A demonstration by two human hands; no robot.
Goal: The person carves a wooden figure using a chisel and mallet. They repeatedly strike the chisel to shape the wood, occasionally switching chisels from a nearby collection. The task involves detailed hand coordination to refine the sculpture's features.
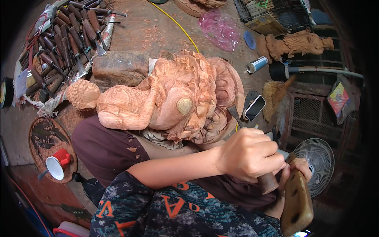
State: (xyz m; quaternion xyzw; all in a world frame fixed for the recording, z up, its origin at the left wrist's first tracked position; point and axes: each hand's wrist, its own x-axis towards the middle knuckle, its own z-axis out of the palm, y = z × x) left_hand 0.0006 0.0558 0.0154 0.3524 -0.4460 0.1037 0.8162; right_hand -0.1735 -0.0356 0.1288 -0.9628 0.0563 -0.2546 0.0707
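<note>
My left hand is closed in a fist, its forearm crossing my lap to the right. A round wooden handle sticks out below it; the rest of that tool is mostly hidden. Close beside it, my right hand is wrapped around a long worn wooden block with dark pits in its face. The two hands nearly touch. Across my legs lies a carved wooden statue, its curly-haired head at the left and its petalled base to the right. Neither hand touches it.
Many wooden-handled chisels lie in a heap at the far left. A dark wood block sits behind the statue. A round tray bears a red mug. To the right are a phone, a spray can, a hand broom and a fan.
</note>
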